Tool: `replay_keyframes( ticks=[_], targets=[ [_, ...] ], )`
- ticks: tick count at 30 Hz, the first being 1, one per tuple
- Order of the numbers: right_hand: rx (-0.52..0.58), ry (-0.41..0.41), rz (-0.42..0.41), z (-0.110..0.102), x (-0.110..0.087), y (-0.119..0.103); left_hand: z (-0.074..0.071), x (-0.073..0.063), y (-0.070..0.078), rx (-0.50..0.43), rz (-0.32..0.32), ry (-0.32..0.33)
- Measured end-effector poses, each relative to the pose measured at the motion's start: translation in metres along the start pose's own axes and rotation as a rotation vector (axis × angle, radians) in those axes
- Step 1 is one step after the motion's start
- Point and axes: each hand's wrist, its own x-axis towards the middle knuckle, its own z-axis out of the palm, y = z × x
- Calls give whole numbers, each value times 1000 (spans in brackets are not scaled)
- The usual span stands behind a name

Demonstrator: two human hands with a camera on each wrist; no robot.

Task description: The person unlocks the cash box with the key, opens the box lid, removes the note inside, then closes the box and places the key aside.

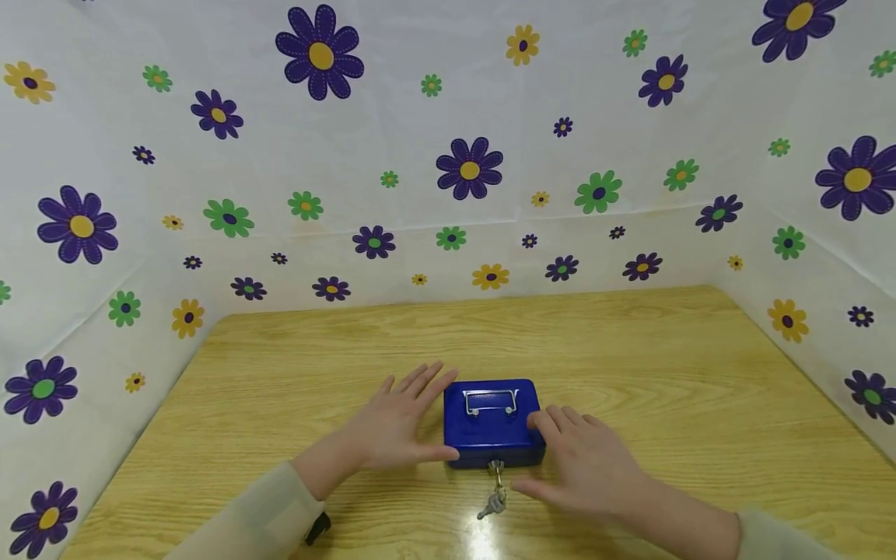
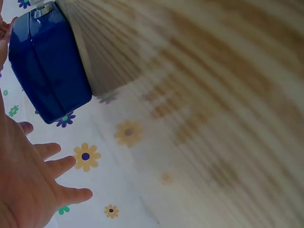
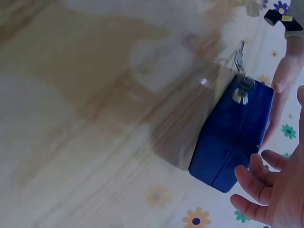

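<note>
A small blue metal cash box (image 1: 483, 437) sits on the wooden table, its lid closed and a silver wire handle (image 1: 467, 403) on top. From the lock at its front hangs a ring with keys (image 1: 495, 502), one key being in the lock. My left hand (image 1: 399, 428) is at the box's left side, fingers spread and fairly straight, thumb tip right at the front left corner. On the other side, my right hand (image 1: 586, 467) has loosely bent fingers at the right edge of the lid. In the right wrist view its fingers (image 3: 254, 190) appear beside the box's end.
Pale wood-grain table (image 1: 336, 350) extends around the box. White cloth with printed flowers (image 1: 392, 140) rises behind the table and along both sides. A black strap (image 1: 318, 529) shows under the left sleeve.
</note>
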Motion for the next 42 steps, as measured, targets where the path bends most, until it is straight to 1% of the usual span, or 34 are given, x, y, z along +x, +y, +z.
replay_keyframes(
  ticks=[2, 8, 11, 14, 16, 21, 26, 28, 32, 38, 42],
  targets=[
    [2, -13, -1, 0, -1, -3, 1, 2, 1, -19, 11, -10],
    [13, -24, 6, -2, -6, -9, 3, 6, 4, -78, 7, -56],
    [46, -17, -4, 1, -9, -12, 5, 8, 4, -104, 3, -60],
    [88, 14, -33, 7, -11, -14, 5, 9, 5, -125, -5, -58],
    [126, -12, -35, 10, -12, -15, 5, 9, 5, -131, -9, -58],
    [216, -141, -13, 17, -12, -18, 4, 9, 6, -146, -14, -66],
    [291, -163, -7, 26, -9, -23, 4, 9, 7, -154, -19, -68],
    [304, -180, 11, 29, -7, -25, 4, 9, 7, -155, -20, -67],
    [289, -201, 44, 35, -5, -29, 4, 8, 6, -156, -14, -65],
    [269, -188, 57, 39, -2, -32, 4, 8, 6, -151, -14, -66],
    [276, -135, 65, 42, -1, -34, 4, 8, 7, -146, -15, -64]
  ],
)
